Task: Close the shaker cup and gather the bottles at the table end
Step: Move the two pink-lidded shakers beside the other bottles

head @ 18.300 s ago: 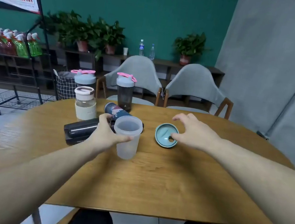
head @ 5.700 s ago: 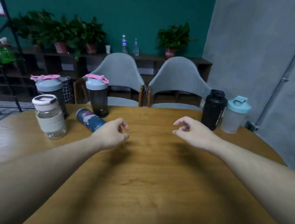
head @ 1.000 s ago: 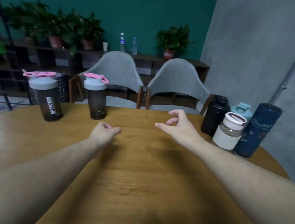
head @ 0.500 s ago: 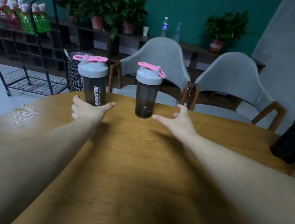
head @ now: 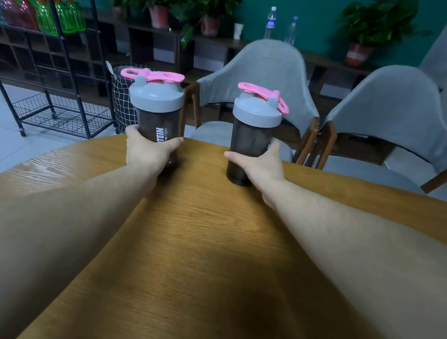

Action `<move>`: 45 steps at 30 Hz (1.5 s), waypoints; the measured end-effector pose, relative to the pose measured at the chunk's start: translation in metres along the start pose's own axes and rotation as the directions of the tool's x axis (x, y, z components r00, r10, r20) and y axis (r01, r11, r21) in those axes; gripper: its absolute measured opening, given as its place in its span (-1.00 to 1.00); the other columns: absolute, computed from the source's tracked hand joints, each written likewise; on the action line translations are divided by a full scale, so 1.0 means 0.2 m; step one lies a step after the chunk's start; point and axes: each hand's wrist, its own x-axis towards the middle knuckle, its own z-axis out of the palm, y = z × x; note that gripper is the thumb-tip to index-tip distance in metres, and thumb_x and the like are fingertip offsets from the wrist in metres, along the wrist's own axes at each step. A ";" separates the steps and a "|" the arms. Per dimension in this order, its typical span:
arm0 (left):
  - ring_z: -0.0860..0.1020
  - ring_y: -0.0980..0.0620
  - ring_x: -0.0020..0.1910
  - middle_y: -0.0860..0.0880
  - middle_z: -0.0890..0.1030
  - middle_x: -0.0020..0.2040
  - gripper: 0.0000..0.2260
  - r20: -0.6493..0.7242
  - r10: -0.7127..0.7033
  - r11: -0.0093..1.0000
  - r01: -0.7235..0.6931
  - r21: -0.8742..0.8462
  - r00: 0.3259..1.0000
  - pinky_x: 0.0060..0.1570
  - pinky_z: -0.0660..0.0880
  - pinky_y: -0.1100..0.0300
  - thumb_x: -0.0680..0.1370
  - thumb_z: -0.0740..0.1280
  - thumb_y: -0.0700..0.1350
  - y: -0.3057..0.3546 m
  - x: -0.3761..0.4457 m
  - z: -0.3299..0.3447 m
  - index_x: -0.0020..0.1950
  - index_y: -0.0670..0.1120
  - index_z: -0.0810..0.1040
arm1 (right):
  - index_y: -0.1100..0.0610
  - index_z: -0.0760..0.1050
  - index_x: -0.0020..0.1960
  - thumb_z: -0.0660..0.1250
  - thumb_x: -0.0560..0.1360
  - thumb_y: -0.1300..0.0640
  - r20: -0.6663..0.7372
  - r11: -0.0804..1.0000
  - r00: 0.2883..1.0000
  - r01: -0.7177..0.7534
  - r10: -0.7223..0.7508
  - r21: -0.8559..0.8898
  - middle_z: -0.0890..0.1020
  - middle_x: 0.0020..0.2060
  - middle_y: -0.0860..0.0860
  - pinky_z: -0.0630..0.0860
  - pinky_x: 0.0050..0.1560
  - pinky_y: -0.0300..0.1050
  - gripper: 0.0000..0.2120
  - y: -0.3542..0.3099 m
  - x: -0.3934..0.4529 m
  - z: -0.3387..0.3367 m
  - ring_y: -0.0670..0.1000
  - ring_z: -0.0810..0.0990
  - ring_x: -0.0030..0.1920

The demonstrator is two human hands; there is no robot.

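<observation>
Two dark smoky shaker bottles with grey lids and pink flip loops stand upright near the far edge of the wooden table (head: 205,253). My left hand (head: 147,153) is wrapped around the lower body of the left shaker bottle (head: 155,108), which carries white lettering. My right hand (head: 260,167) grips the lower half of the right shaker bottle (head: 254,127) from its right side. Both bottles rest on the tabletop with lids closed. The other bottles are outside the view.
Two grey chairs (head: 259,88) stand behind the table's far edge. A black wire rack (head: 45,58) with green and red spray bottles is at the left, beside a black gridded bin (head: 120,97). Potted plants and two water bottles line a low shelf at the back.
Both hands have reached forward and closed around the two pink-lidded shakers; half a second ago they were open just short of them. The view has turned left and moved closer.
</observation>
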 end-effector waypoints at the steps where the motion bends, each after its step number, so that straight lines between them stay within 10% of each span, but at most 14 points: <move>1: 0.47 0.01 0.14 0.00 0.48 0.26 -0.25 0.007 0.015 1.000 -0.015 0.002 1.000 0.10 0.39 0.16 0.37 0.60 0.01 0.01 -0.01 0.00 0.42 -0.09 0.27 | 0.05 0.16 0.53 0.61 0.36 -0.04 -0.004 1.000 1.000 -0.006 0.006 0.019 0.43 0.45 0.03 0.39 0.31 -0.03 -0.08 0.00 0.01 0.01 0.10 0.41 0.44; 10: 0.61 -0.02 0.09 0.01 0.57 0.11 -0.29 0.138 0.086 0.996 -0.086 -0.008 0.987 0.16 0.58 -0.05 0.20 0.65 0.07 0.05 -0.24 0.01 0.21 -0.01 0.36 | 0.06 0.23 0.42 0.60 0.36 0.03 -0.016 0.997 1.000 0.011 -0.010 0.081 0.48 0.16 -0.07 0.38 0.10 -0.11 -0.22 0.01 -0.17 -0.13 -0.03 0.45 0.16; 18: 0.63 0.10 -0.01 0.04 0.63 0.08 -0.41 0.330 0.140 0.989 -0.118 -0.085 0.934 -0.05 0.58 0.16 0.33 0.64 -0.05 0.23 -0.73 0.12 0.22 -0.04 0.40 | 0.05 0.22 0.47 0.63 0.34 0.00 -0.060 0.996 0.997 0.048 -0.044 0.069 0.50 0.35 0.00 0.40 0.22 -0.13 -0.14 0.05 -0.53 -0.58 0.05 0.47 0.36; 45: 0.64 0.01 0.06 -0.01 0.64 0.11 -0.41 0.812 0.155 0.987 -0.112 -0.111 0.562 -0.04 0.61 0.09 0.33 0.64 -0.19 0.40 -2.49 1.10 0.21 0.00 0.39 | 0.07 0.30 0.30 0.65 0.32 0.03 -0.497 0.987 0.853 -0.155 0.159 0.051 0.55 0.23 0.02 0.45 0.21 -0.08 -0.29 0.85 -1.42 -2.41 0.05 0.53 0.24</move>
